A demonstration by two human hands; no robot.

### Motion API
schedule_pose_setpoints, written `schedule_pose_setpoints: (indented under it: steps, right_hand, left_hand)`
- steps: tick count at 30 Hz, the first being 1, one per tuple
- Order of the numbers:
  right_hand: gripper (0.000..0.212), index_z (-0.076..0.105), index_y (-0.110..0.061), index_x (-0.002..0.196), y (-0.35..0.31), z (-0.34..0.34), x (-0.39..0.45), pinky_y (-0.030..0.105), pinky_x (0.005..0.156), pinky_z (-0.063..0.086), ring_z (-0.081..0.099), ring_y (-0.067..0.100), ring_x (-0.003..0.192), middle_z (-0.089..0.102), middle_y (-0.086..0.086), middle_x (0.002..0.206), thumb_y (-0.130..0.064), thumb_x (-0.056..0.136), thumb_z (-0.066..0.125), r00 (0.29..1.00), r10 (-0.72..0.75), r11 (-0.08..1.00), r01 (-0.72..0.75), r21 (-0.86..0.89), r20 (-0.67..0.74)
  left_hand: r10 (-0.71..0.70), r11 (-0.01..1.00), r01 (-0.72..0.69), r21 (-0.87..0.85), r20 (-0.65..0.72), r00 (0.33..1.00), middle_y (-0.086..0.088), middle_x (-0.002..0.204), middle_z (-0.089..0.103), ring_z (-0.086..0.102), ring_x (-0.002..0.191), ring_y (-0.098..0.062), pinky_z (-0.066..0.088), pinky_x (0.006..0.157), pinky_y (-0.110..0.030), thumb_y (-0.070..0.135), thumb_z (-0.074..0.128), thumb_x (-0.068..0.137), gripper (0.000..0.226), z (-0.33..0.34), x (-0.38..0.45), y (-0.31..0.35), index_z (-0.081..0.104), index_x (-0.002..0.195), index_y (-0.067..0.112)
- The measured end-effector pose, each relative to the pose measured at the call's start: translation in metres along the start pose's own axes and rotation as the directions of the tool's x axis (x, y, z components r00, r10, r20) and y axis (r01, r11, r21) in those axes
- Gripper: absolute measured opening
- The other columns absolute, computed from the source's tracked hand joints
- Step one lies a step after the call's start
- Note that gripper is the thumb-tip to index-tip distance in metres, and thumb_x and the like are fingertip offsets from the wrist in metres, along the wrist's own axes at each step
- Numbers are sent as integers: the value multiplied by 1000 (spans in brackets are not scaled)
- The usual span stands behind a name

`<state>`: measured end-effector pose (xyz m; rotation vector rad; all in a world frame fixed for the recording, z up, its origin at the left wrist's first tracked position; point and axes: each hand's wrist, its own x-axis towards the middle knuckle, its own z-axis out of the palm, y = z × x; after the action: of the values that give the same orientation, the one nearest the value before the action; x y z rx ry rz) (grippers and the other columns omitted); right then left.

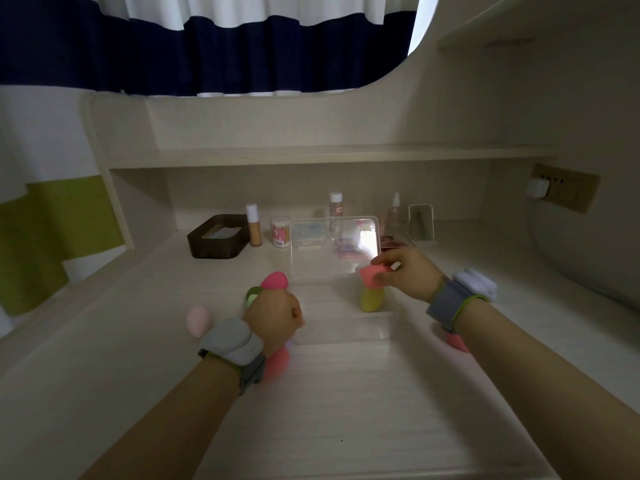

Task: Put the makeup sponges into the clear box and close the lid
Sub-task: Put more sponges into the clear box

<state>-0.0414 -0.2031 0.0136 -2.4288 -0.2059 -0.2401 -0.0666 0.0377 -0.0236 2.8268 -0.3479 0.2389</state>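
No label is readable; the bottle (335, 206) print is too blurred. You have about 6 sponges in view. Your left hand (273, 315) is fisted around a pink sponge (274, 281) and a green sponge (252, 294). Your right hand (408, 271) pinches a pink wedge sponge (372, 273) over the clear box (346, 332), lid (332, 249) upright, yellow sponge (371, 298) inside. A pale pink sponge (198, 321) lies left on the desk (346, 410).

Curtain (207, 46): navy and white horizontal bands. Desk (346, 393): pale cream with faint wood grain. Tray (216, 237): dark brown. Box (346, 306): clear. Sponges: hot pink (274, 280), green (252, 294), pale pink (198, 320), coral (372, 273), yellow (372, 299). Wristbands (446, 303): grey, lime-edged.
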Motion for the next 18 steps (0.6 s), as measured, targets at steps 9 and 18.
schedule_pose_setpoints:
  steps: [9, 18]
  right_hand:
    - [31, 65, -8, 114, -6, 8, -5, 27, 93, 44, 59, 24, 106, 64, 9, 122, -15, 84, 62, 992, -15, 967, 47, -252, 126]
    - [29, 69, -12, 110, -12, 10, -8, 22, 91, 44, 60, 21, 110, 66, 5, 119, -18, 82, 64, 979, -19, 928, 92, -361, 202]
  left_hand:
    - [5, 1000, -5, 16, 2, 1000, -10, 104, 73, 64, 101, -24, 41, 100, -30, 18, 56, 87, 22, -3, -2, 5, 71, 97, 5]
    - [5, 1000, -5, -11, 17, 1000, -9, 99, 75, 65, 102, -24, 38, 107, -35, 34, 44, 75, 43, -4, -4, 4, 73, 91, 7]
